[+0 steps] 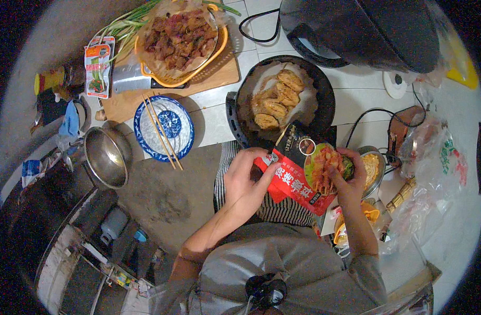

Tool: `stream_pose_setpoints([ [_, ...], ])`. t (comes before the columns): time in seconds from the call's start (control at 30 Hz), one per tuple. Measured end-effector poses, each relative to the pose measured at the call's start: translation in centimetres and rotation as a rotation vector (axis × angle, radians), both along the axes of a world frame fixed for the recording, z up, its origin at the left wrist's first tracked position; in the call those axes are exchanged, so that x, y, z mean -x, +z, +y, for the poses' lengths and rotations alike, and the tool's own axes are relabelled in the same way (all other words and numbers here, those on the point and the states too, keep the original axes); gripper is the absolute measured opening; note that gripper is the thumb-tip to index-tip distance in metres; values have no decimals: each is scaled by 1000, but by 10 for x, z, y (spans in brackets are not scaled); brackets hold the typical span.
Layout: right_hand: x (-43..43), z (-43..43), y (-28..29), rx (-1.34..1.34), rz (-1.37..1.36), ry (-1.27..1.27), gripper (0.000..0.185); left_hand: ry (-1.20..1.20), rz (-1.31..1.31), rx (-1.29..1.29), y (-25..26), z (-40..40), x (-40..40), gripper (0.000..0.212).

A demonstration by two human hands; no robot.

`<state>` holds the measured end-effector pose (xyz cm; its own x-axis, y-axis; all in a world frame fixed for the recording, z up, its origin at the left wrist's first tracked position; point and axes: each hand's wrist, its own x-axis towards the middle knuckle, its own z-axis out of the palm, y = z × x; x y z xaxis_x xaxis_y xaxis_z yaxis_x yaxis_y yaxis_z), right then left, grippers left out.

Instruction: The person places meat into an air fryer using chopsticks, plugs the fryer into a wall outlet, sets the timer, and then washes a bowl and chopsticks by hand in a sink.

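Between both hands is a red and black seasoning pouch point(287, 177), printed with a picture of food and with writing. My left hand point(246, 181) grips its left edge, thumb on the front. At the opposite edge, my right hand point(349, 177) pinches it with the thumb over the food picture. Just beyond the pouch sits a round black air fryer basket point(327, 90) lined with parchment paper point(305, 106). Several seasoned pieces of meat point(282, 96), perhaps chicken wings, lie on the paper. The pouch's upper corner overlaps the basket's near rim in view.
A blue-and-white plate point(146, 134) bears wooden chopsticks point(161, 134). Behind it, a cutting board point(221, 78) holds a cleaver point(132, 76) and an orange basket point(224, 37) of browned meat. A black appliance point(358, 31) stands back right. A metal bowl point(106, 157) is left; plastic bags point(425, 177) lie right.
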<state>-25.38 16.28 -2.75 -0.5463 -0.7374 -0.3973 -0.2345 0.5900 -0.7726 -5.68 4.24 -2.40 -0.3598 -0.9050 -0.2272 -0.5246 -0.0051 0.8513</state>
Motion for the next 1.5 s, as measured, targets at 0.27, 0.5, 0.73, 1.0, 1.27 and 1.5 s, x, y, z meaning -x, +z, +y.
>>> stream_pose_setpoints([
  [0.27, -5, -3, 5, -44, -47, -39, 35, -38, 27, 13, -7, 3, -5, 26],
  [0.5, -4, -5, 6, -47, 13, 64, 35, -28, 30, -4, -7, 4, -7, 26],
  [0.73, -3, -3, 4, -26, -13, 55, 37, -38, 38, -14, -5, 4, -10, 26],
  [1.0, -2, -3, 3, 4, -16, -59, 35, 9, 60, -24, -3, -1, 2, 25],
  [1.27, 7, 9, 2, -3, 52, -52, 35, -26, 90, -54, -6, 0, 12, 25],
  [1.5, 5, 12, 0, 29, 11, -87, 37, -29, 95, -1, -9, 2, 12, 25],
])
